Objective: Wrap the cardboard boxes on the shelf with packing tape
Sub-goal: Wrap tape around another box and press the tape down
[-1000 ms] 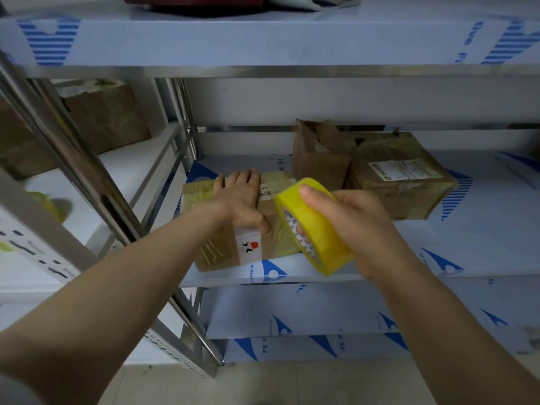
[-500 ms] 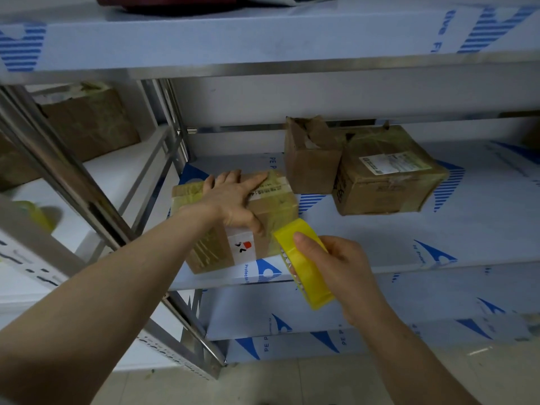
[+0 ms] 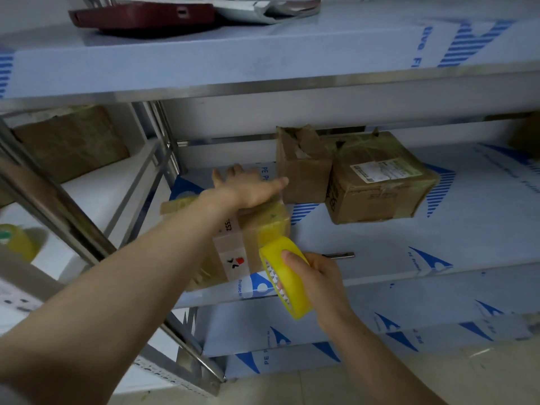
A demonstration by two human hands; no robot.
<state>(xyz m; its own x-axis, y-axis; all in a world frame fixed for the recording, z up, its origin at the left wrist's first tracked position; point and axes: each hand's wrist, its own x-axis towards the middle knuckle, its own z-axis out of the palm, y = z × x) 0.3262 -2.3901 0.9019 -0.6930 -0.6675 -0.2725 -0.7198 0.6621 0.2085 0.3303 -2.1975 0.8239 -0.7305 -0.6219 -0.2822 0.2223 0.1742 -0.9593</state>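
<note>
A small cardboard box (image 3: 263, 229), partly covered in yellowish tape, stands at the front left of the middle shelf (image 3: 380, 252). My left hand (image 3: 248, 188) lies flat on its top with straight fingers. My right hand (image 3: 315, 276) grips a yellow roll of packing tape (image 3: 287, 276) just in front of the box's right front corner, where a strip of tape runs from the roll onto the box. Behind stand a torn open box (image 3: 304, 171) and a larger taped box with a white label (image 3: 380, 185).
A steel upright (image 3: 58, 206) runs diagonally at left. A neighbouring shelf holds another brown box (image 3: 73, 141) and a second tape roll (image 3: 17, 244). A dark red object (image 3: 143, 17) lies on the top shelf. A small metal piece (image 3: 339, 255) lies on the middle shelf.
My right hand has carried the tape roll down from above the box to its front corner. My left hand has slid further back over the box's top.
</note>
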